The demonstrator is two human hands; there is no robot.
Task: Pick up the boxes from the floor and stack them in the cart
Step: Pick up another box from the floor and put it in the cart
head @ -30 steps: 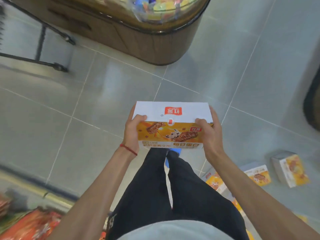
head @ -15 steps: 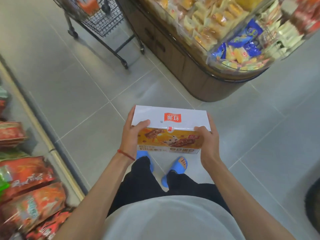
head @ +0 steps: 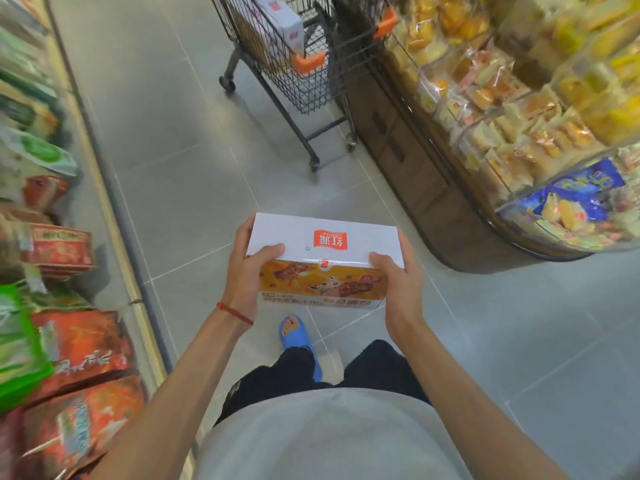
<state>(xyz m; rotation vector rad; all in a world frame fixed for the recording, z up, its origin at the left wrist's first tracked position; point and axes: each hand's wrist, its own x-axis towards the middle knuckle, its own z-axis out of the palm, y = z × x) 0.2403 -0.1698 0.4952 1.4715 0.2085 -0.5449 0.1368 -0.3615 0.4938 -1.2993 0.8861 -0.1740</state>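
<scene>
I hold a white and orange snack box (head: 323,251) level at waist height, red logo on its white top. My left hand (head: 246,275) grips its left end, thumb on the top edge. My right hand (head: 398,282) grips its right end in the same way. Ahead stands the black wire cart (head: 304,64) with orange corner guards, about two floor tiles away. One similar white box (head: 277,26) lies tilted inside the cart's basket.
A curved wooden display stand (head: 433,188) full of wrapped cakes and sweets lines the right side, touching the cart. A low shelf (head: 114,209) of red and green snack bags runs along the left. Grey tiled floor (head: 180,140) lies between them.
The view has swung from the floor with loose boxes up toward the aisle; the cart now appears ahead and closer. Both hands keep the same grip on the box.
</scene>
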